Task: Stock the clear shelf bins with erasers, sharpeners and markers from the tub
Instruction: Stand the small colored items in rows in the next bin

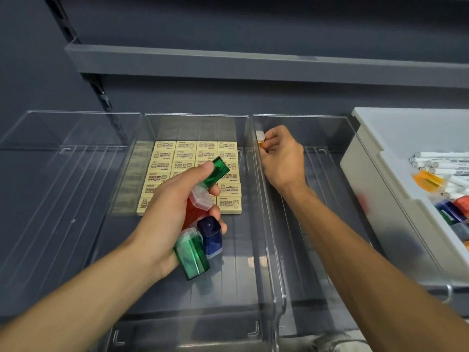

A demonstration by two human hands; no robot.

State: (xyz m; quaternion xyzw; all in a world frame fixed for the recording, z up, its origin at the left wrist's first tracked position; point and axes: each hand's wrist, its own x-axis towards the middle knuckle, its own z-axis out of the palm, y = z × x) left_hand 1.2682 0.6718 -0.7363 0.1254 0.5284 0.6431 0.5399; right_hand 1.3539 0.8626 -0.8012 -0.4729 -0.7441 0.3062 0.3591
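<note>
My left hand (175, 199) grips several sharpeners over the middle clear bin (198, 118): two green ones (193, 255), a red one (196, 208) and a dark blue one (210, 235). Rows of cream erasers (165, 153) lie flat at the back of that bin. My right hand (281, 158) reaches into the right clear bin (317, 250) and pinches an orange sharpener (260, 141) at its back left corner. The left clear bin (63, 174) holds nothing I can see.
A grey tub (396, 148) stands at the right with white markers (441, 161), an orange sharpener (429, 182) and more coloured sharpeners (451, 212) inside. A dark grey shelf (228, 62) runs above the bins, with a slotted upright (101, 95) at the left.
</note>
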